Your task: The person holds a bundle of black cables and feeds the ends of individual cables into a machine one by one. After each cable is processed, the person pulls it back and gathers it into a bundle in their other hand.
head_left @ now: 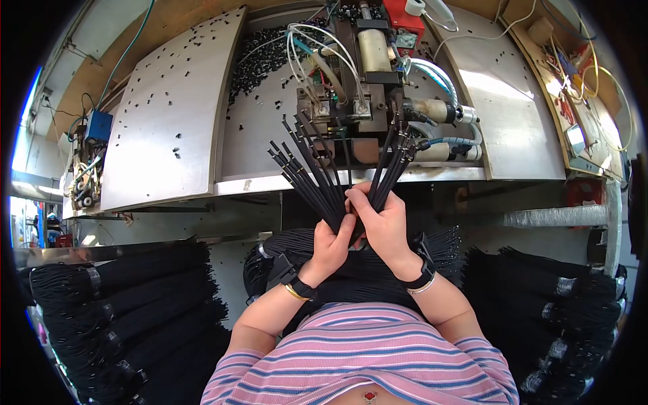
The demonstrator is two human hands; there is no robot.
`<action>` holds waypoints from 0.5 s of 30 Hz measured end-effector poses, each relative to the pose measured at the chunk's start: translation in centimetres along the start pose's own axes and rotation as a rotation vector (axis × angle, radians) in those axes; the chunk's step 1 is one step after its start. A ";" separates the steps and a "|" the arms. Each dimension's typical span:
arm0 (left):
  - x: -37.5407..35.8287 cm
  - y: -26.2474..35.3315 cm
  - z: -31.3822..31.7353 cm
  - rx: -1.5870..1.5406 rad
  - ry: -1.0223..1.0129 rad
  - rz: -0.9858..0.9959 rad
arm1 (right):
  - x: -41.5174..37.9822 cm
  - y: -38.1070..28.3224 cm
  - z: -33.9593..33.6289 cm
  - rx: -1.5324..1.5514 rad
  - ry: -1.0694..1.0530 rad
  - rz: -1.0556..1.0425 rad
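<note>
My left hand (327,251) is closed around a fanned bundle of thin black cords (316,183), their ends pointing up and left toward the bench machine. A second, tighter bundle of black cords (385,174) rises from my right hand (386,228), which is closed on it. Several ends in both bundles carry small shiny bands. Between the bundles one single cord (346,158) points straight up at the machine (337,101); my right thumb and forefinger are close to its lower part. The hands meet at the fingertips, just in front of the bench edge. Across my lap lies a thick pile of black cords (351,283).
Tied bundles of black cords hang at the left (135,304) and right (540,310). Small black pieces (263,64) litter the metal bench (175,115). A red box (405,30) and pneumatic cylinders (432,109) sit by the machine. At far right is a wooden tray (594,128).
</note>
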State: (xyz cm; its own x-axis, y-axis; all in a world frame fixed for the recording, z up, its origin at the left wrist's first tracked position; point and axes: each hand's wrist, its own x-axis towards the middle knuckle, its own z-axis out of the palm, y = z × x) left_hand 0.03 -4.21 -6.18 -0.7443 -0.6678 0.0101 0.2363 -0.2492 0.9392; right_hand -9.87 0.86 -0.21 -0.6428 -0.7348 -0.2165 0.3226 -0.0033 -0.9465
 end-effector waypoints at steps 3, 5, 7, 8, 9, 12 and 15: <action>0.2 0.1 -0.1 0.005 0.029 0.004 | 0.4 0.0 0.3 0.016 0.016 -0.029; 0.4 0.3 -0.1 0.002 0.037 0.010 | 0.6 -0.3 0.5 0.015 0.008 0.002; 0.6 0.5 -0.1 -0.006 0.049 0.019 | 0.9 -0.3 0.6 0.016 0.007 0.019; 0.7 0.6 -0.2 -0.005 0.047 0.018 | 1.0 -0.4 0.7 0.015 0.001 0.023; 0.8 0.7 -0.2 0.006 0.053 0.035 | 1.1 -0.4 0.8 0.014 -0.005 0.027; 1.1 0.8 -0.2 0.028 0.065 0.071 | 1.4 -0.5 1.0 0.015 -0.014 0.030; 1.3 0.8 -0.2 0.036 0.078 0.089 | 1.6 -0.6 1.1 0.021 -0.017 0.030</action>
State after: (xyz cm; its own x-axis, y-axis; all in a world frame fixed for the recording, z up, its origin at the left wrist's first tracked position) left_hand -0.61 -5.41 -5.43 -0.6704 -0.7388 0.0688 0.2760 -0.1623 0.9473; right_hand -10.36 -1.07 0.29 -0.6205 -0.7464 -0.2407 0.3565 0.0049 -0.9343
